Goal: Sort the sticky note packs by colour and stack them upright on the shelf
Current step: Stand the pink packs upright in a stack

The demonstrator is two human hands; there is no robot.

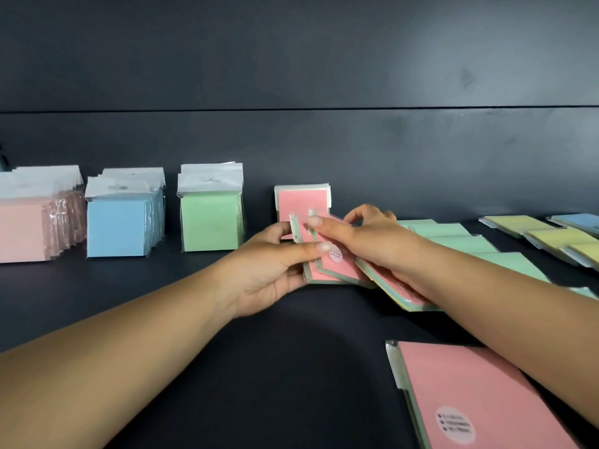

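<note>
Partly, hands (319,251) hide fanned pink packs (337,264).

Two bare forearms reach in from the bottom edge, with no sleeves, watch, bracelets or rings visible on them. The left hand (275,270) and the right hand (366,241) are uncovered, without gloves. The fingers (319,223) end in short, rounded nails that look pale and unpainted. Nothing else of the person shows.
</note>
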